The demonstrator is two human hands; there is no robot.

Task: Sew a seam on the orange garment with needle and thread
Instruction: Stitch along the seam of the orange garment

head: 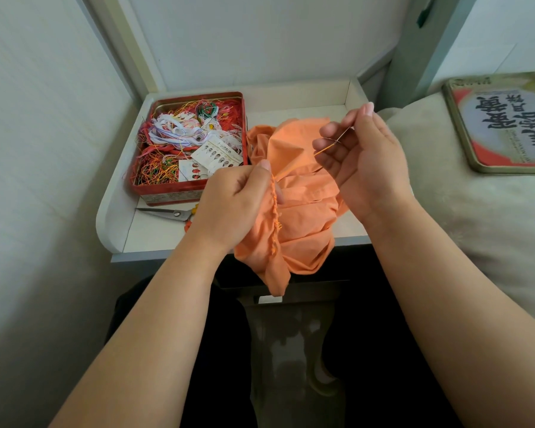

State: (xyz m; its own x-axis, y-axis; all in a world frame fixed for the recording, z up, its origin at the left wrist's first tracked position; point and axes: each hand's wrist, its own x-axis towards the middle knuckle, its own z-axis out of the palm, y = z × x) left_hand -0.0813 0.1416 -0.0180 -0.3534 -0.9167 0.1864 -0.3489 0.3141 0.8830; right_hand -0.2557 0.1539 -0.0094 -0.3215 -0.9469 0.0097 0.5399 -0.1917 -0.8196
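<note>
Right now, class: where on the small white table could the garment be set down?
Bare table lies behind the orange garment, right of the thread tin, up to the raised rim. A narrow strip lies beside the scissors. The left side is crowded.

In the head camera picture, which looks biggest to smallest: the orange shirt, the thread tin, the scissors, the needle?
1. orange garment
2. red tin of threads
3. scissors, partly hidden by the left hand
4. needle

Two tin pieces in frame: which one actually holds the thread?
The red tin on the white tray, left of the orange garment, is full of tangled thread. The other piece, the printed lid lying flat on the bed at right, holds nothing.
</note>
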